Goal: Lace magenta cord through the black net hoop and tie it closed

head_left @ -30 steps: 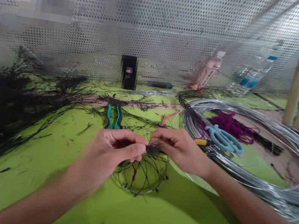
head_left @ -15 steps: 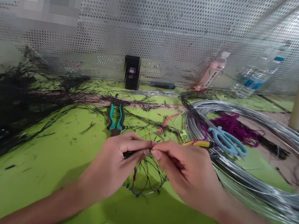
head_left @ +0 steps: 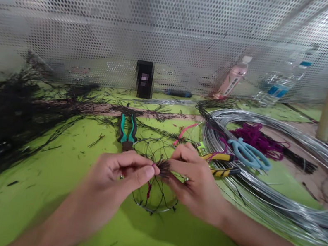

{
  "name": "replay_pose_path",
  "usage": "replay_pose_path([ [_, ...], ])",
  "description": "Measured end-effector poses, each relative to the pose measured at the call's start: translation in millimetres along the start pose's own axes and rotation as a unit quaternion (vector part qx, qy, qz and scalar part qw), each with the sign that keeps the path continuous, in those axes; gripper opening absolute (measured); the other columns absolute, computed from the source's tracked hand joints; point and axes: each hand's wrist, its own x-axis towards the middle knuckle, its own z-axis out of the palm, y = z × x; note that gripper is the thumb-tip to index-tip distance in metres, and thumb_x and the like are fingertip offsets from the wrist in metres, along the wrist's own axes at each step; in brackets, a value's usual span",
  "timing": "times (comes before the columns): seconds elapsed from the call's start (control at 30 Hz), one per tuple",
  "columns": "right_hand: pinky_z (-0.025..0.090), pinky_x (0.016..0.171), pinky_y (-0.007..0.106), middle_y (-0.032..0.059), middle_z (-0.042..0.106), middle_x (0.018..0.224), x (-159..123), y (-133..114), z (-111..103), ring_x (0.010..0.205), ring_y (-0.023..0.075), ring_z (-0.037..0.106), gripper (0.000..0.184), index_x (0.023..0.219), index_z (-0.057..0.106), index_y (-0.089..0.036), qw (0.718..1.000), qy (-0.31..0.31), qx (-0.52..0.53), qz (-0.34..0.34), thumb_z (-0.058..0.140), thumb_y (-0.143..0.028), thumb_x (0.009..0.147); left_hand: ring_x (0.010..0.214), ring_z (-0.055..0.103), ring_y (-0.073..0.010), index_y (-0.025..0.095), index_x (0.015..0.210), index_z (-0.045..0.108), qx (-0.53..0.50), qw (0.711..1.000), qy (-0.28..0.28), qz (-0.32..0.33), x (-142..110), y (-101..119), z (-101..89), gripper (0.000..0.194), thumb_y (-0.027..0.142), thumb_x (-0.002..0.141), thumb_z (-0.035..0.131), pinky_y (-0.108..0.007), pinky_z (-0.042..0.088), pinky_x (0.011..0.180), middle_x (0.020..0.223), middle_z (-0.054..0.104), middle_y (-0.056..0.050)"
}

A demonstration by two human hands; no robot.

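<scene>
My left hand (head_left: 123, 179) is closed in a pinch at one end of a small bundle of thin black twigs (head_left: 163, 168); purple thread shows at its fingertips. From the right, my right hand (head_left: 198, 183) has its fingers bent around the bundle's loose, bristly end. Below both hands a round wire ring (head_left: 152, 212) carries black strands knotted along its rim. A short piece of purple thread (head_left: 149, 190) hangs inside it. My hands partly cover the ring's upper part.
Green-handled pliers (head_left: 127, 131) lie behind my left hand. To the right are yellow-and-black-handled pliers (head_left: 221, 172), light blue scissors (head_left: 248, 154), purple yarn (head_left: 252, 138) and a large wire coil (head_left: 287, 215). A black twig heap (head_left: 5, 113) spreads at left. Bottles lean against the perforated metal panel (head_left: 185, 30).
My hands met fingertip to fingertip half a second ago; now they are slightly apart and the bundle's bristly end shows between them. The view has shifted slightly left since the first frame.
</scene>
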Motion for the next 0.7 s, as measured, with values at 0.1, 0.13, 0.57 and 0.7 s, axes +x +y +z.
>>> replay_pose_path([
  [0.1,0.041,0.058,0.025,0.0009,0.067,0.069,1.3,0.8,-3.0,0.063,0.0122,0.057,0.024,0.084,0.077,-0.017,0.992,-0.046,0.064,0.095,0.056,-0.013,0.095,0.08,0.058,-0.0201,0.025,0.101,0.079,0.048,0.998,-0.033,-0.033,-4.9,5.8,3.0,0.038,0.059,0.087,0.069,-0.028,0.038,0.059,0.088,0.071,-0.004],
  [0.13,0.046,0.061,0.025,0.0007,0.073,0.075,1.5,1.3,-3.8,0.066,0.0123,0.063,0.023,0.09,0.078,-0.018,0.986,-0.054,0.097,0.125,0.057,-0.013,0.095,0.081,0.058,-0.0199,0.024,0.102,0.078,0.056,0.997,-0.041,-0.044,-6.2,7.0,4.2,0.038,0.058,0.089,0.067,-0.028,0.038,0.06,0.09,0.071,-0.004],
  [0.57,0.061,0.076,0.023,0.0011,0.082,0.093,-3.9,-2.1,1.0,0.081,0.0123,0.075,0.016,0.103,0.081,-0.023,0.932,0.011,0.32,0.168,0.074,-0.021,0.089,0.079,0.056,-0.0184,0.02,0.079,0.072,-0.096,0.99,-0.035,-0.097,-2.1,-9.1,12.3,0.035,0.055,0.082,0.074,-0.032,0.043,0.076,0.08,0.066,-0.002],
  [0.7,0.06,0.076,0.021,0.0003,0.081,0.091,-2.8,-1.3,-3.1,0.081,0.011,0.075,0.017,0.1,0.079,-0.021,0.947,0.024,0.292,0.13,0.069,-0.013,0.09,0.092,0.06,-0.0187,0.023,0.091,0.075,-0.254,0.959,-0.011,-0.126,-2.9,-24.5,14.6,0.025,0.047,0.085,0.078,-0.032,0.048,0.086,0.089,0.069,0.0],
])
